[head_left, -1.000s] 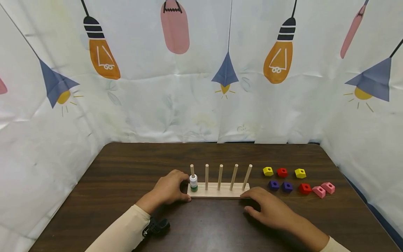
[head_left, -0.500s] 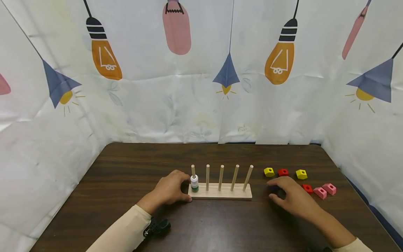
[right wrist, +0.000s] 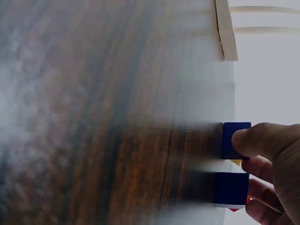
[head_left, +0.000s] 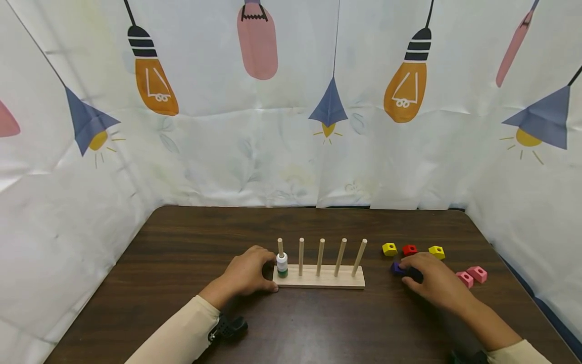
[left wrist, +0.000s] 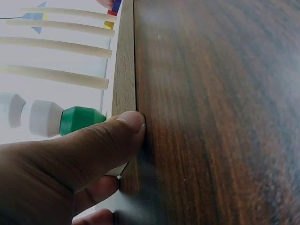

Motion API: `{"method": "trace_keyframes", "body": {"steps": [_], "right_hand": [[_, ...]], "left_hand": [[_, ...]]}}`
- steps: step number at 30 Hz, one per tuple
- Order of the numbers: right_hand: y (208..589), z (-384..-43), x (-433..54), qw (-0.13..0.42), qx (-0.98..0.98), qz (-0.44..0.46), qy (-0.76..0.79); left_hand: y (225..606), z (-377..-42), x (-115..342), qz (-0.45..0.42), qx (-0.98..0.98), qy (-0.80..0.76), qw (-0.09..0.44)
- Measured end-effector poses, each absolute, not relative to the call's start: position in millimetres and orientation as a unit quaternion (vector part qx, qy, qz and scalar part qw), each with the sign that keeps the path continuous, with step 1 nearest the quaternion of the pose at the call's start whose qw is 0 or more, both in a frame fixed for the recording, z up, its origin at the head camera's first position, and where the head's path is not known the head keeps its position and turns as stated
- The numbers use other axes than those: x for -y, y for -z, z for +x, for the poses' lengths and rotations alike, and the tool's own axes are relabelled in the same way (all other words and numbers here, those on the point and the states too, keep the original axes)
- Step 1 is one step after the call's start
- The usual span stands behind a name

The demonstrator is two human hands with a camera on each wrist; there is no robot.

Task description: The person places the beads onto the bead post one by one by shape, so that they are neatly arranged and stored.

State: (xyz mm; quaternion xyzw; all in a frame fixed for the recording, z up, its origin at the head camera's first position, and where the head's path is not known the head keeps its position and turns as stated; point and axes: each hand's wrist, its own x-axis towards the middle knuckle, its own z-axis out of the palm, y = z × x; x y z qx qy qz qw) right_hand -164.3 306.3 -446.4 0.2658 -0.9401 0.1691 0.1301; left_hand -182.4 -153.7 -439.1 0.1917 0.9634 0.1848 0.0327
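Observation:
A pale wooden peg board (head_left: 318, 278) with several upright pegs stands on the table. Two white beads (left wrist: 46, 118) and a green bead (left wrist: 80, 120) sit on its leftmost peg. My left hand (head_left: 245, 270) grips that end of the board, thumb along the front edge and other fingers round the end. To the right, my right hand (head_left: 436, 283) is at two dark blue blocks. Its thumb lies on the front of the left blue block (right wrist: 228, 140), a finger behind, pinching it. The other blue block (right wrist: 232, 187) stands just beside, mostly covered in the head view.
Yellow blocks (head_left: 389, 248) and a red block (head_left: 409, 249) lie behind the right hand. Two pink blocks (head_left: 477, 274) lie to its right. The dark wooden table (head_left: 204, 227) ends at a white printed cloth (head_left: 273, 162) behind it.
My right hand has left the board's right end and moved right to the blue blocks, where it now pinches one. My left hand stays on the board.

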Motion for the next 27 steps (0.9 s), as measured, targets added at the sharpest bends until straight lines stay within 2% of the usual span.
{"method": "trace_keyframes", "body": {"steps": [8, 17, 27], "right_hand": [[446.0, -167.9, -302.5, 0.122, 0.945, 0.26, -0.156], [442.1, -171.5, -291.0, 0.173, 0.934, 0.266, -0.164], [412.6, -170.1, -272.7, 0.145, 0.935, 0.255, -0.199]], "left_hand": [[440.0, -182.8, 153.4, 0.19, -0.964, -0.185, 0.034], [439.9, -184.1, 153.4, 0.195, -0.964, -0.18, 0.034], [440.1, -183.1, 154.6, 0.194, -0.964, -0.178, 0.032]]}}
